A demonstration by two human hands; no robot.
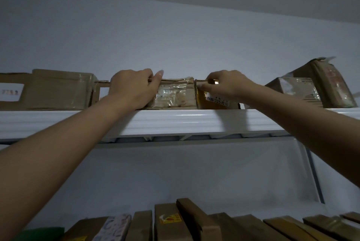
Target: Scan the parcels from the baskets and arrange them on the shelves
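Both arms are raised and stretched forward to the top shelf [175, 122], forearms crossing in front of its white front edge.

The left hand [134, 87] is seen back-up above the middle of the top shelf. Its fingers are curled over the top edge of the taped parcel [173, 94], and the thumb is stretched out along that edge. The grip is closed on this parcel, which stands upright on the top shelf at its front edge.

The right hand [228, 85] is held at the same height, its wrist bent slightly down. The top edge of the yellow parcel [204, 98] is pinched between thumb and curled fingers, so this grip is likewise clenched on its parcel. The yellow parcel stands on the top shelf, touching the right side of the taped parcel, with a white label on its face.

A large cardboard box [58, 88] is seen at the left end of the top shelf, and tilted brown parcels [303, 88] at its right end. Below the top shelf, a row of upright parcels [194, 221] is seen.
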